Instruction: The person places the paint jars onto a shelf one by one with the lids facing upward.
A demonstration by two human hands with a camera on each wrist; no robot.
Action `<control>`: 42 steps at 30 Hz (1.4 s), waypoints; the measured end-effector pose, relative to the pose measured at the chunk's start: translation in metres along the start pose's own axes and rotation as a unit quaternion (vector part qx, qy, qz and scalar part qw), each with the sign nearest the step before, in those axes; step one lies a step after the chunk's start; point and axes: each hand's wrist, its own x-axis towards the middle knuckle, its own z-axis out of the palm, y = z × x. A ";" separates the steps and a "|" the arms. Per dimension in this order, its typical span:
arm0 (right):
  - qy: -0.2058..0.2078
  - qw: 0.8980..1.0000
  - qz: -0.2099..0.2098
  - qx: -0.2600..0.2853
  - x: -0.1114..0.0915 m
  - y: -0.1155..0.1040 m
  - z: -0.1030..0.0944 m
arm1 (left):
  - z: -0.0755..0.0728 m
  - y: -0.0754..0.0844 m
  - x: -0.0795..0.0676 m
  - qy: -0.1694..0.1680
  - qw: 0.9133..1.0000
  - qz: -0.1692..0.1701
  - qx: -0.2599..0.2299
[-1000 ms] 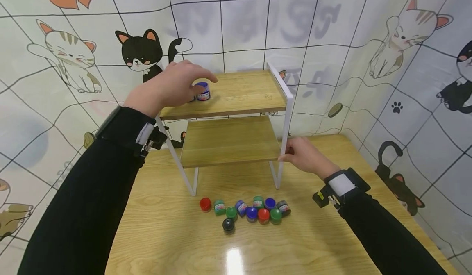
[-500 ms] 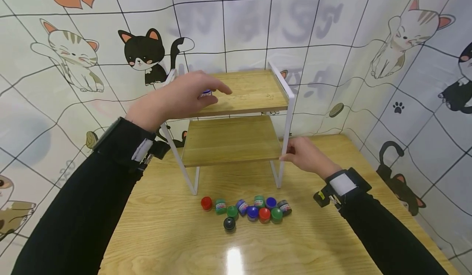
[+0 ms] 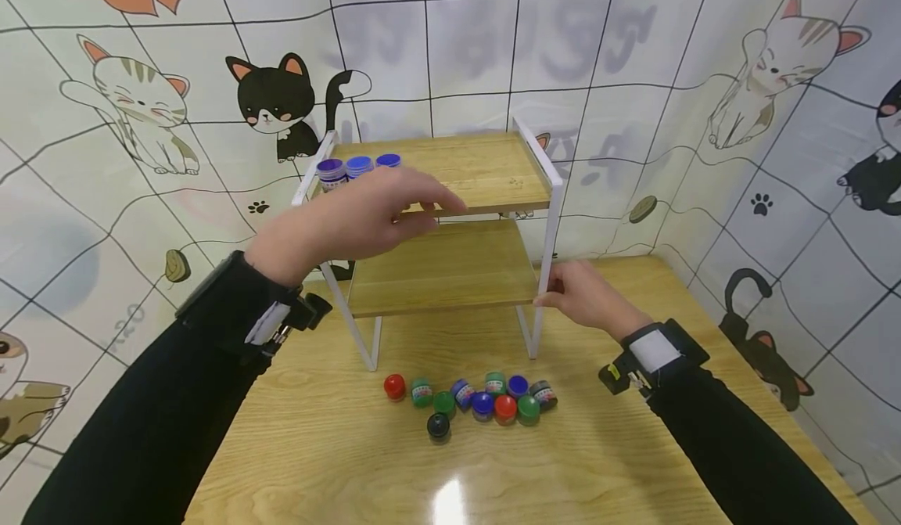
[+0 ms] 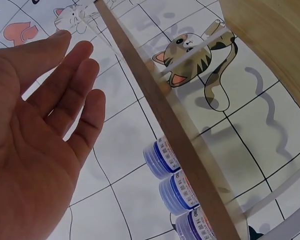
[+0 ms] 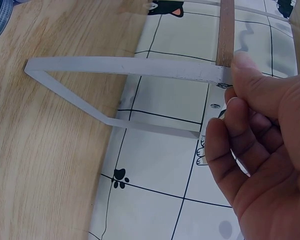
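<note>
A two-tier shelf rack with wooden boards [image 3: 436, 267] and white metal legs [image 3: 550, 235] stands on the table. Three blue-lidded paint jars [image 3: 359, 167] are lined up at the left end of its top board; in the left wrist view these jars [image 4: 178, 194] show beyond the brown board edge [image 4: 155, 102]. My left hand [image 3: 359, 216] hovers in front of the top board, fingers loosely extended and holding nothing. My right hand [image 3: 580, 294] pinches the rack's right front leg at the lower board's corner; in the right wrist view the thumb [image 5: 245, 67] lies against that corner.
On the wooden table [image 3: 338, 462], before the rack, lies a loose group of paint jars: a red one [image 3: 395, 386], a black one [image 3: 438, 427] and several green, blue and dark ones. A cat-patterned sheet [image 3: 464, 55] hangs behind and at the sides.
My left hand has drawn away from the blue-lidded jars, coming down and slightly right toward me, so all three jars now show. My right hand keeps its place on the rack.
</note>
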 end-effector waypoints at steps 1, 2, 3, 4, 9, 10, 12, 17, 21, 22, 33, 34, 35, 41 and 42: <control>0.000 1.000 0.000 0.000 0.000 0.000 0.000 | 0.001 0.001 -0.001 0.000 1.000 0.009 -0.001; 0.001 1.000 0.000 0.000 0.000 0.000 -0.001 | 0.003 0.001 -0.001 -0.001 1.000 0.015 0.000; 0.002 1.000 0.000 0.000 0.000 0.000 -0.001 | 0.004 0.002 -0.002 -0.003 1.000 0.022 0.002; 0.002 1.000 0.001 0.000 -0.001 0.000 -0.001 | 0.006 0.002 -0.003 -0.004 1.000 0.026 0.003; 0.000 1.000 0.002 -0.003 -0.001 0.000 -0.001 | 0.018 0.005 -0.010 -0.015 0.999 0.040 -0.012; -0.001 1.000 0.003 -0.003 -0.001 0.000 0.000 | 0.020 0.005 -0.011 -0.018 0.999 0.043 -0.017; -0.001 1.000 0.003 -0.003 0.000 0.000 0.000 | 0.026 0.006 -0.015 -0.028 0.998 0.043 -0.028; 0.000 1.000 0.002 -0.001 -0.001 0.001 0.000 | 0.042 0.006 -0.022 -0.053 0.997 0.027 -0.042; 0.003 1.000 -0.002 0.001 -0.001 0.002 0.001 | 0.056 0.002 -0.028 -0.074 0.995 0.021 -0.056; 0.004 1.000 -0.004 0.001 -0.002 0.002 0.001 | 0.061 0.001 -0.029 -0.078 0.995 0.021 -0.059; 0.006 1.000 -0.001 0.001 -0.001 0.003 0.001 | 0.105 -0.018 -0.050 -0.130 0.987 -0.020 -0.092; 0.005 1.000 -0.001 0.001 -0.001 0.003 0.001 | 0.108 -0.020 -0.051 -0.135 0.986 -0.025 -0.093; 0.005 1.000 -0.001 0.001 -0.001 0.004 0.002 | 0.112 -0.022 -0.052 -0.139 0.985 -0.030 -0.096; 0.004 1.000 -0.001 0.004 0.000 0.004 0.002 | 0.136 -0.035 -0.061 -0.159 0.980 -0.061 -0.108; 0.003 1.000 -0.001 0.005 0.000 0.004 0.002 | 0.140 -0.037 -0.063 -0.161 0.979 -0.066 -0.109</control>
